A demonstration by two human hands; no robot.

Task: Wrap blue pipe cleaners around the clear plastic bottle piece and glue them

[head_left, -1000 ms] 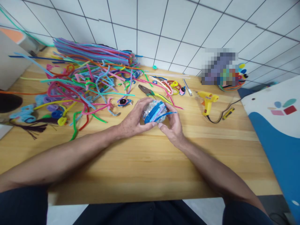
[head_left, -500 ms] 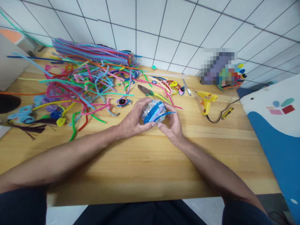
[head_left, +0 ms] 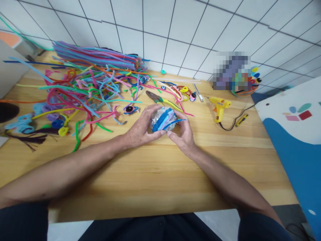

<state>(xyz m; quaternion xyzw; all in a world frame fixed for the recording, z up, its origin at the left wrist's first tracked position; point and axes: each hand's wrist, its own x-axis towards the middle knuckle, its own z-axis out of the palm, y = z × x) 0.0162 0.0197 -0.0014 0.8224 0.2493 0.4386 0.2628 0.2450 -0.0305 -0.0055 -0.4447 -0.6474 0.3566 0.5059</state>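
Between my two hands is a rounded, glittery silver ball [head_left: 172,126] with blue and lilac pipe cleaner strips [head_left: 163,119] across its top. One blue strip's end sticks out to the right. My left hand [head_left: 142,129] wraps the ball's left side, thumb along its near edge. My right hand [head_left: 184,134] holds the right side, its thumb close to the left thumb. The ball's underside and some fingertips are hidden. Just beyond the hands lie pliers [head_left: 160,99] with yellow-green handles.
A tangle of loose pipe cleaners [head_left: 82,87] covers the left side, with a thick bundle [head_left: 97,57] along the tiled wall. A yellow glue gun [head_left: 219,107] stands at the right, its cord trailing past a yellow cutter [head_left: 242,119]. A white-and-blue panel [head_left: 288,134] borders the right edge.
The whole view has shifted slightly, so everything appears a little further left. Both hands keep the same hold on the ball.
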